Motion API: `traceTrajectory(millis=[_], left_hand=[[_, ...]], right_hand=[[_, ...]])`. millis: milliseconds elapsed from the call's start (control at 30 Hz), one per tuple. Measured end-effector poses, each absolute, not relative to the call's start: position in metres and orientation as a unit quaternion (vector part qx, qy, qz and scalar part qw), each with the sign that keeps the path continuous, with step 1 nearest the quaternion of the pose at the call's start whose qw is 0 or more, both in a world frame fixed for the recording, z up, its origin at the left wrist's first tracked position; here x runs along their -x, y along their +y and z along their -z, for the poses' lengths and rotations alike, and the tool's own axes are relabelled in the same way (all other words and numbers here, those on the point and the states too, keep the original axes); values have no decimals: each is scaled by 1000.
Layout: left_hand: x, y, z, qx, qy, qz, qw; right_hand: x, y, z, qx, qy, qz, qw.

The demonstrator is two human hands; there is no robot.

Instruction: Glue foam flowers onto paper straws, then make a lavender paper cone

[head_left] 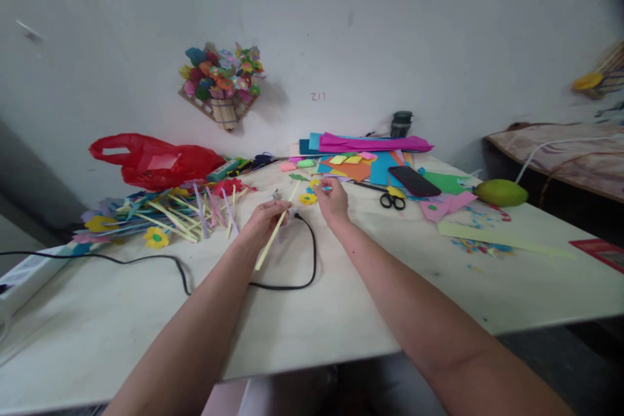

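Note:
My left hand (269, 218) is closed around a thin pale yellow paper strip (270, 246), which slants up past the fingers. Close beside that hand, a small tool with a black cord (313, 253) is mostly hidden, so its kind is unclear. My right hand (333, 200) has its thumb and fingers pinched together at a yellow paper flower (314, 184). Just below the fingertips lies another yellow flower (307, 199) with an orange centre. A green paper leaf (298, 177) rests on the table behind both hands.
Paper strips and finished flowers (170, 214) are heaped at left before a red plastic bag (156, 159). To the right lie black-handled scissors (392, 201), a phone (414, 181), a green-yellow fruit (502, 192) and paper scraps (482, 247). Coloured sheets (375, 143) line the back.

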State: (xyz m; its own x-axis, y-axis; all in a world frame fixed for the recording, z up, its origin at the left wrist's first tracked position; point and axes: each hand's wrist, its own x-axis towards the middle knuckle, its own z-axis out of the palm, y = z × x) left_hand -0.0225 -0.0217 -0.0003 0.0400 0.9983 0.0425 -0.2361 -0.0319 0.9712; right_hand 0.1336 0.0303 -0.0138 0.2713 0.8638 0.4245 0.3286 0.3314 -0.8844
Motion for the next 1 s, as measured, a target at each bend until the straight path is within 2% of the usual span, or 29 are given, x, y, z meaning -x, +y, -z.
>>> traceTrajectory(millis=[233,433,767,1000], left_hand=[[22,-21,2,-460,430,-500,594],[27,-17,9,-459,401,-477,633],[26,-18,8,-431,392,-486,652],[25,-18,9,-420,388,-491,657]], right_hand=[[-136,34,17,465,-710,-72,524],[-137,36,18,521,-724,-76,445],[-138,41,22,526,-730,-57,433],[-138,37,18,522,-733,-89,427]])
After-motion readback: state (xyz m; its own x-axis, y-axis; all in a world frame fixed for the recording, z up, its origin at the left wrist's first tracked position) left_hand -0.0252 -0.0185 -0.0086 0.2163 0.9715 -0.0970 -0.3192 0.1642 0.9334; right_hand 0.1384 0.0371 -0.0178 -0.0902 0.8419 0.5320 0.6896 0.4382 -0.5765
